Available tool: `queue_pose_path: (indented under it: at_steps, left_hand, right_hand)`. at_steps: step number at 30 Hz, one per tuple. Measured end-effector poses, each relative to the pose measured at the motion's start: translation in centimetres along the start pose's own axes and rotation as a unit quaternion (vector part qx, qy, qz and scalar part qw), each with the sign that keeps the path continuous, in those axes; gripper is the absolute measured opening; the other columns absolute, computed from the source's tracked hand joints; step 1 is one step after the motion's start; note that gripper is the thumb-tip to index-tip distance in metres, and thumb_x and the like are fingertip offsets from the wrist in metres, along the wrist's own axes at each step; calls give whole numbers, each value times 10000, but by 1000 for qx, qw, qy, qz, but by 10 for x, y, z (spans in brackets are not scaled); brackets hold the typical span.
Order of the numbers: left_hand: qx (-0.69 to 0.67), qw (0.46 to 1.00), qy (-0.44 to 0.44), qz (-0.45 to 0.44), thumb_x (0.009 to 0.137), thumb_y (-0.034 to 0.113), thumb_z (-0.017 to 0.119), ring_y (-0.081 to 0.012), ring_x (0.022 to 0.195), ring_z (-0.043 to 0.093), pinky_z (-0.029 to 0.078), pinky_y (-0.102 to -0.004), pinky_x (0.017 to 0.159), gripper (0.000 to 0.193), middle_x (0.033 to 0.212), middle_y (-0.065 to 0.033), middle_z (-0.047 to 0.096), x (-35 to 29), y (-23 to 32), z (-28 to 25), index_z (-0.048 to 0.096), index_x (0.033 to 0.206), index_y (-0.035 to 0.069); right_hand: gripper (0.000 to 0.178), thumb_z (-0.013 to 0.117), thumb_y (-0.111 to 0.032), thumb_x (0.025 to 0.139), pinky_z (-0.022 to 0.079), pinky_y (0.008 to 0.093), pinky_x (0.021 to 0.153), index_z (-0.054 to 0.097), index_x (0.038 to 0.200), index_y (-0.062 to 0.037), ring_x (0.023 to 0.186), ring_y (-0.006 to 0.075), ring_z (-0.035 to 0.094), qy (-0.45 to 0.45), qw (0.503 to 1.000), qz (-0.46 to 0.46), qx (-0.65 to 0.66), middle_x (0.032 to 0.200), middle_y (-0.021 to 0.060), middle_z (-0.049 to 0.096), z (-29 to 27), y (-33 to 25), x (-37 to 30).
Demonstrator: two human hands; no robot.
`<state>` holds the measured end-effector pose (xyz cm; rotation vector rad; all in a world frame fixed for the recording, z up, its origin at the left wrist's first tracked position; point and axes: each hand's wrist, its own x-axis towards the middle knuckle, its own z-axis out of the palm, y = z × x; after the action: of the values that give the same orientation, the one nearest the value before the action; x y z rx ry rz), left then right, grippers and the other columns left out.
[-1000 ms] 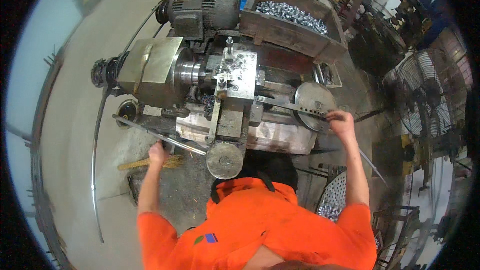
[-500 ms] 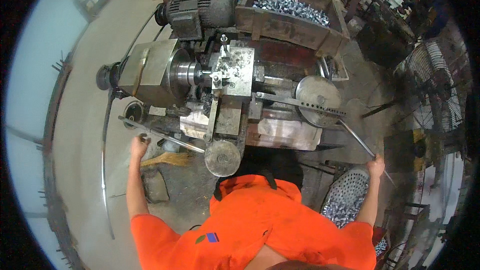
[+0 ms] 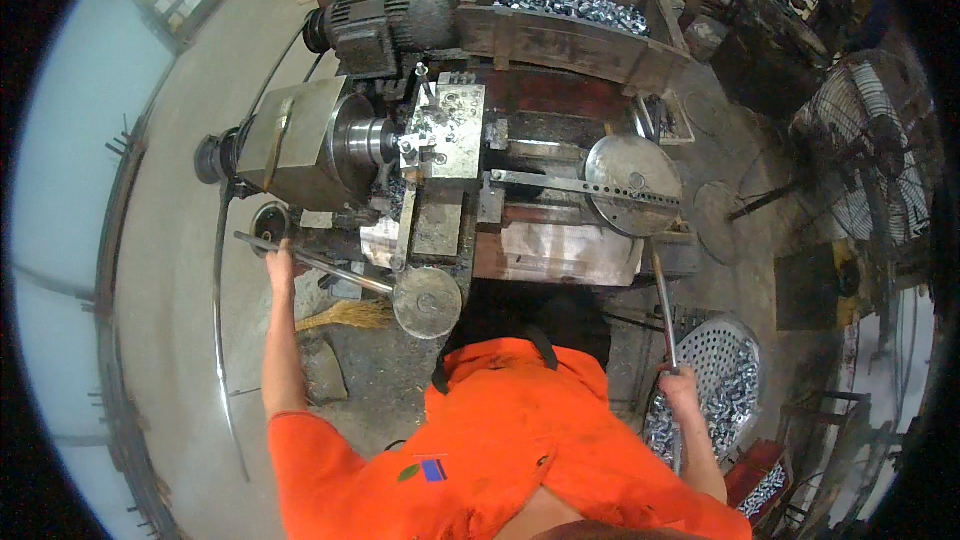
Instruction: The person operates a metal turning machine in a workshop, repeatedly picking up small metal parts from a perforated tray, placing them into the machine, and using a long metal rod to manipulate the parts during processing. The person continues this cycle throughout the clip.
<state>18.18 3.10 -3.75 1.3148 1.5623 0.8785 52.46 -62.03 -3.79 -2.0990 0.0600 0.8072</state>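
Before me is a lathe-like machine with a chuck (image 3: 372, 140) and a tool block (image 3: 450, 130) beside it. At the left, my left hand (image 3: 281, 258) is closed on a metal lever (image 3: 345, 276) running to a small round disc (image 3: 428, 302). My right hand (image 3: 680, 392) grips a second, longer lever (image 3: 664, 305), angled down from a larger disc (image 3: 633, 185). A flat bar with a row of holes (image 3: 585, 186) links that larger disc to the carriage. The workpiece at the chuck is too small to make out.
An electric motor (image 3: 390, 25) and a wooden box (image 3: 570, 45) of small metal parts stand behind. A perforated metal pan (image 3: 712, 350) with similar parts lies by my right arm. Further right is a fan (image 3: 870, 155); a broom (image 3: 350, 315) lies near my left arm.
My right hand has swung its lever left and toward me. The tool block has slid left, closer to the chuck. My left hand has moved forward and closed on its lever.
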Motion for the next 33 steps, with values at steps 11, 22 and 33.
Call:
queue_pose_path:
  at_steps: [11, 22, 33]
  left_hand:
    - [32, 999, -16, -5, 826, 310, 536, -309, 407, 582, 496, -364, 356, 438, 577, -184, 564, 2, 2, -5, 486, 826, -125]
    - [63, 991, -95, -75, 848, 363, 520, -279, 414, 589, 501, -336, 366, 422, 599, -140, 552, 10, 2, -19, 516, 887, -57]
    - [-38, 996, -73, -42, 854, 465, 523, -238, 676, 640, 494, -339, 581, 495, 842, -164, 640, 11, -27, -33, 567, 1003, -5]
  right_hand:
    - [245, 543, -65, 648, 277, 234, 466, 602, 879, -7, 524, 59, 354, -27, 999, 25, 40, 603, -46, 407, 21, -17, -22]
    - [489, 597, -124, 612, 458, 438, 579, 582, 1090, -21, 647, 374, 579, 210, 874, -241, -366, 727, 210, 587, -87, -2, 75]
    - [745, 648, -221, 571, 278, 435, 1027, 444, 1270, -66, 1099, 324, 462, 449, 731, -217, -466, 1079, 158, 533, -73, -64, 168]
